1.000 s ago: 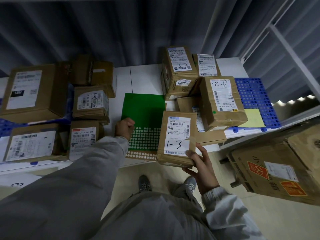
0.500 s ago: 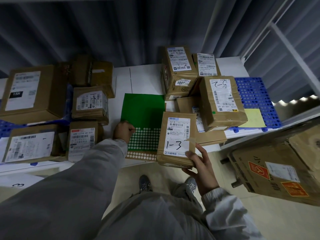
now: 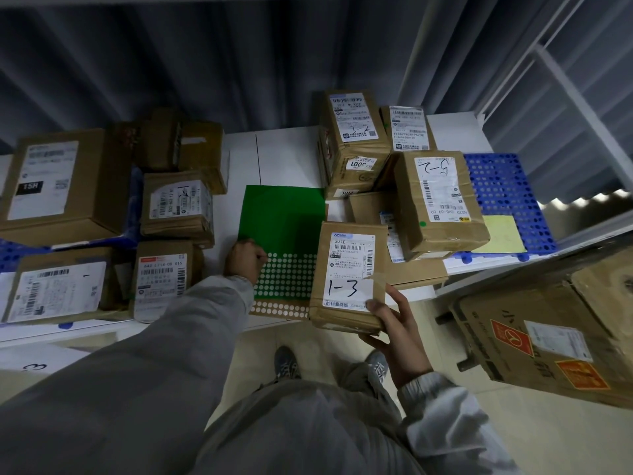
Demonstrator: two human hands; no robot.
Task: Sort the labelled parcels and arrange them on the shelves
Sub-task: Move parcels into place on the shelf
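Above right hand [image 3: 399, 341], parcel [image 3: 347, 275] (marked 1-3), seemingly gripped

Behind the white worktop [image 3: 287, 156] you face a dark grey pleated curtain [image 3: 205, 63] that fills the whole back of the view, its folds running top to bottom. To your right a white metal shelving frame [image 3: 561, 87] slants across the same curtain. Under you lies a pale cream tiled floor [image 3: 455, 440], glossy enough to catch the light. The room is dim; the brightest spot is a scalloped strip of light [image 3: 596, 198] at the right edge, just past the worktop's corner.
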